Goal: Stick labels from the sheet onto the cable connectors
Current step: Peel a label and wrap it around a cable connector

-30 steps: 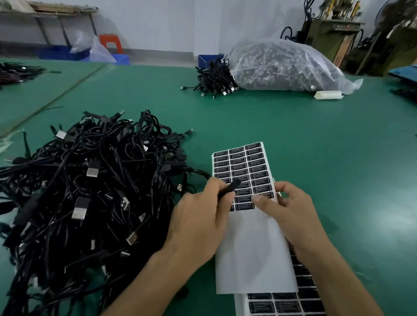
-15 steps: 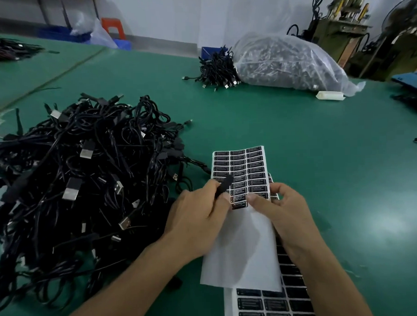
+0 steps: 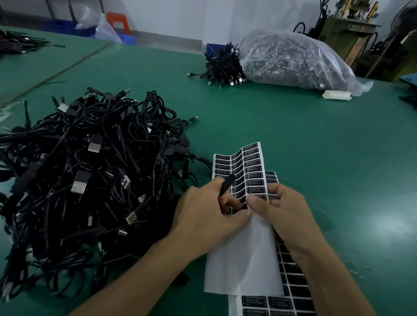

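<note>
A white label sheet [image 3: 244, 258] with rows of black labels at its far end lies on the green table, bowed upward near the top. My left hand [image 3: 207, 214] grips a black cable connector [image 3: 227, 184] over the labels, and its fingertips touch the sheet. My right hand [image 3: 282, 209] pinches the sheet's right edge, thumb pressing on the lowest labels. A second label sheet [image 3: 274, 307] lies underneath, towards me.
A big tangled heap of black USB cables [image 3: 85, 183] fills the table's left side. Far back lie a smaller cable bundle [image 3: 223, 65], a clear plastic bag of parts [image 3: 294, 58] and a small white block [image 3: 336, 94]. Machines stand at the back right.
The top of the label sheet has buckled upward and both hands have drawn closer together on the lowest label row. The camera has tilted down a little.
</note>
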